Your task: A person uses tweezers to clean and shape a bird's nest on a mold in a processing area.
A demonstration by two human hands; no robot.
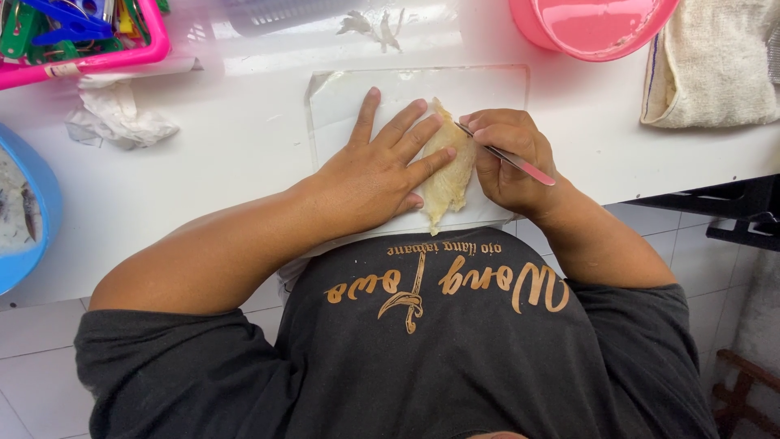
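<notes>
A pale yellow flattened piece of fish or meat (452,177) lies on a clear plastic cutting board (349,97) at the white counter's near edge. My left hand (375,169) rests flat on the board, fingers spread, fingertips pressing the piece's left side. On the piece's right, my right hand (510,162) grips a thin metal tool with a pink end (508,156), its tip touching the top of the piece.
A pink bowl (593,28) stands at the back right beside a beige cloth (708,69). At the back left are a pink basket of coloured clips (77,36) and crumpled tissue (118,118). A blue basin (28,211) sits at the left edge.
</notes>
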